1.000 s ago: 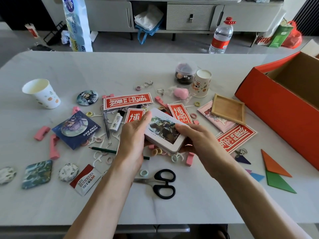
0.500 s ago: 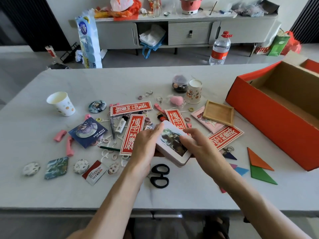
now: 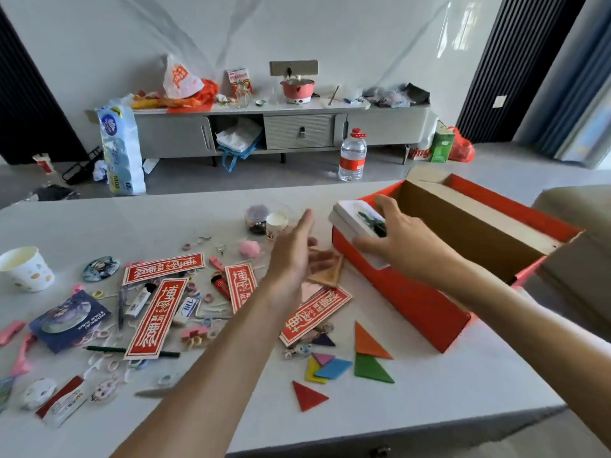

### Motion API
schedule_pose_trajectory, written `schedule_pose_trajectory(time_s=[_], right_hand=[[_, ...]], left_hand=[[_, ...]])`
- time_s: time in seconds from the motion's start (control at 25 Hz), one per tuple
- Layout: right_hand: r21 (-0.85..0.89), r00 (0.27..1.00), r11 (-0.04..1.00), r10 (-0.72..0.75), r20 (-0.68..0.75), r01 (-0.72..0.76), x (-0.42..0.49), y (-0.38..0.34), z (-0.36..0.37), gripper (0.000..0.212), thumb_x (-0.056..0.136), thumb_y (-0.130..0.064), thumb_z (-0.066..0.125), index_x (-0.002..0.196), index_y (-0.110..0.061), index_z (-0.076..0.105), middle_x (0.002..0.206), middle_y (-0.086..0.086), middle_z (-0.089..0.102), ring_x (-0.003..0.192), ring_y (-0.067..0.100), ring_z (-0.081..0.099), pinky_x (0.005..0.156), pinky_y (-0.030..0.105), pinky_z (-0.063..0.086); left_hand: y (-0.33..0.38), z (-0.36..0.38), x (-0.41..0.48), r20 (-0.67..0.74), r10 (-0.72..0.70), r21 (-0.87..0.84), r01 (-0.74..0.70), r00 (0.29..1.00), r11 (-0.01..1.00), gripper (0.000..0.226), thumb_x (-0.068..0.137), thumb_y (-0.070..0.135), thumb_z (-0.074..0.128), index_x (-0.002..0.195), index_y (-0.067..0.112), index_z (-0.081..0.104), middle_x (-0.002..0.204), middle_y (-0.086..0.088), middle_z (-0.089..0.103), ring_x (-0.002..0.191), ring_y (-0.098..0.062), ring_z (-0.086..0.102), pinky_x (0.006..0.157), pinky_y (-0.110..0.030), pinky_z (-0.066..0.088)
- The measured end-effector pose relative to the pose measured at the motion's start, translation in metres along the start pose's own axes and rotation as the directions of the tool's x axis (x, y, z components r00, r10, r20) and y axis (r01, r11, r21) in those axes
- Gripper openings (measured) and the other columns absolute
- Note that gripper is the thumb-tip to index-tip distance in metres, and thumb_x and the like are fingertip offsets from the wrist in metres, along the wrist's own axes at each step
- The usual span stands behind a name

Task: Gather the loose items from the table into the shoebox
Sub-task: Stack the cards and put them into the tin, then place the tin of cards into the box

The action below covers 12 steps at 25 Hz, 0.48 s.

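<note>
The left hand (image 3: 294, 256) is held out above the clutter on the table (image 3: 463, 385), fingers straight, nothing gripped. Farther off, a white picture box (image 3: 350, 214) is gripped between thumb and fingers of the right hand (image 3: 401, 241) and held over the shoebox (image 3: 413, 299) end wall.

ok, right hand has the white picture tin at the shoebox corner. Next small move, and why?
Probably shift the white rectangular picture tin right, past the wall of the red cardboard shoebox, then lower and release. The right hand grips it over the near corner, partly outside the wall, so letting go here might drop it outside. The left hand is open, holding nothing.
</note>
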State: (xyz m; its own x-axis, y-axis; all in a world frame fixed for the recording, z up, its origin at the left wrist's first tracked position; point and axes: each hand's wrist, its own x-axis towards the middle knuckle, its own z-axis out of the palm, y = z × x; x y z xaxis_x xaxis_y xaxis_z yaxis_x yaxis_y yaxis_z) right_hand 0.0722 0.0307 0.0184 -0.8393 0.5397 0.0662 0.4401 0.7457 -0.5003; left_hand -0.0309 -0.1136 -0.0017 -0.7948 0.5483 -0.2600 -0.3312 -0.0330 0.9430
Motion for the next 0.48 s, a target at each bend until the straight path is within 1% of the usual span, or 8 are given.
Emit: schedule_pose_trajectory(time_s=[0.04, 0.08, 0.12, 0.16, 0.2, 0.28, 0.36, 0.48], right_hand=[[0.006, 0.996, 0.996, 0.091, -0.021, -0.091, 0.018, 0.026, -0.010, 0.086, 0.080, -0.063, 0.061, 0.147, -0.032, 0.016, 0.127, 0.014, 0.057, 0.089, 0.023, 0.060, 0.069, 0.034, 0.053], [-0.003, 0.984, 0.984, 0.180, -0.015, -0.180, 0.036, 0.051, -0.016, 0.085, 0.083, -0.059, 0.062, 0.148, -0.028, 0.017, 0.127, 0.016, 0.057, 0.086, 0.023, 0.059, 0.064, 0.031, 0.051], [-0.026, 0.967, 0.967, 0.254, 0.016, -0.254, 0.052, 0.076, -0.018, 0.085, 0.085, -0.055, 0.062, 0.149, -0.023, 0.017, 0.128, 0.017, 0.056, 0.084, 0.023, 0.058, 0.060, 0.029, 0.047], [-0.070, 0.952, 0.952, 0.301, 0.061, -0.297, 0.067, 0.099, -0.014, 0.084, 0.087, -0.051, 0.061, 0.150, -0.020, 0.015, 0.129, 0.018, 0.055, 0.084, 0.024, 0.057, 0.059, 0.028, 0.045], [-0.124, 0.939, 0.942, 0.325, 0.115, -0.311, 0.080, 0.119, -0.006, 0.084, 0.088, -0.049, 0.061, 0.150, -0.018, 0.014, 0.130, 0.020, 0.053, 0.087, 0.025, 0.057, 0.063, 0.030, 0.047], [-0.226, 0.915, 0.924, 0.354, 0.194, -0.309, 0.104, 0.157, 0.017, 0.083, 0.088, -0.048, 0.059, 0.150, -0.018, 0.012, 0.133, 0.023, 0.045, 0.103, 0.032, 0.055, 0.085, 0.039, 0.049], [-0.313, 0.906, 0.906, 0.361, 0.221, -0.285, 0.128, 0.187, 0.038, 0.082, 0.088, -0.048, 0.059, 0.149, -0.018, 0.012, 0.136, 0.024, 0.039, 0.117, 0.038, 0.047, 0.100, 0.045, 0.042], [-0.394, 0.920, 0.894, 0.319, 0.227, -0.213, 0.159, 0.210, 0.058, 0.084, 0.087, -0.049, 0.060, 0.150, -0.017, 0.014, 0.137, 0.024, 0.036, 0.124, 0.040, 0.041, 0.102, 0.045, 0.037]], left_hand=[[-0.004, 0.018, 0.015, -0.034, 0.046, 0.149, -0.040, 0.998, 0.988, 0.045, 0.095, 0.046, 0.057, 0.121, 0.009, 0.052, 0.103, -0.009, 0.062, 0.082, -0.025, 0.069, 0.082, -0.045, 0.059], [-0.009, 0.035, 0.029, -0.036, 0.093, 0.328, -0.076, 0.995, 0.942, 0.048, 0.093, 0.045, 0.059, 0.127, 0.013, 0.048, 0.110, -0.008, 0.061, 0.093, -0.027, 0.068, 0.089, -0.046, 0.057], [-0.013, 0.051, 0.043, -0.024, 0.126, 0.492, -0.098, 0.992, 0.865, 0.055, 0.091, 0.045, 0.060, 0.134, 0.016, 0.042, 0.121, -0.009, 0.059, 0.104, -0.029, 0.064, 0.093, -0.045, 0.054], [-0.017, 0.065, 0.055, -0.010, 0.145, 0.605, -0.110, 0.989, 0.789, 0.063, 0.090, 0.046, 0.061, 0.140, 0.018, 0.036, 0.129, -0.009, 0.056, 0.113, -0.030, 0.059, 0.094, -0.041, 0.051], [-0.021, 0.076, 0.067, 0.011, 0.156, 0.672, -0.122, 0.988, 0.730, 0.070, 0.090, 0.047, 0.061, 0.145, 0.018, 0.030, 0.135, -0.011, 0.052, 0.119, -0.031, 0.056, 0.094, -0.037, 0.049], [-0.032, 0.096, 0.093, 0.044, 0.122, 0.730, -0.115, 0.992, 0.673, 0.086, 0.089, 0.047, 0.063, 0.152, 0.014, 0.014, 0.139, -0.012, 0.051, 0.122, -0.032, 0.054, 0.095, -0.038, 0.048], [-0.044, 0.109, 0.117, 0.046, 0.064, 0.770, -0.076, 0.997, 0.633, 0.101, 0.089, 0.040, 0.066, 0.155, 0.010, -0.004, 0.138, -0.014, 0.053, 0.119, -0.032, 0.057, 0.089, -0.036, 0.047], [-0.058, 0.113, 0.135, 0.065, 0.054, 0.825, -0.085, 0.996, 0.558, 0.102, 0.089, 0.029, 0.063, 0.154, 0.006, -0.012, 0.137, -0.018, 0.053, 0.113, -0.032, 0.059, 0.079, -0.032, 0.045]])
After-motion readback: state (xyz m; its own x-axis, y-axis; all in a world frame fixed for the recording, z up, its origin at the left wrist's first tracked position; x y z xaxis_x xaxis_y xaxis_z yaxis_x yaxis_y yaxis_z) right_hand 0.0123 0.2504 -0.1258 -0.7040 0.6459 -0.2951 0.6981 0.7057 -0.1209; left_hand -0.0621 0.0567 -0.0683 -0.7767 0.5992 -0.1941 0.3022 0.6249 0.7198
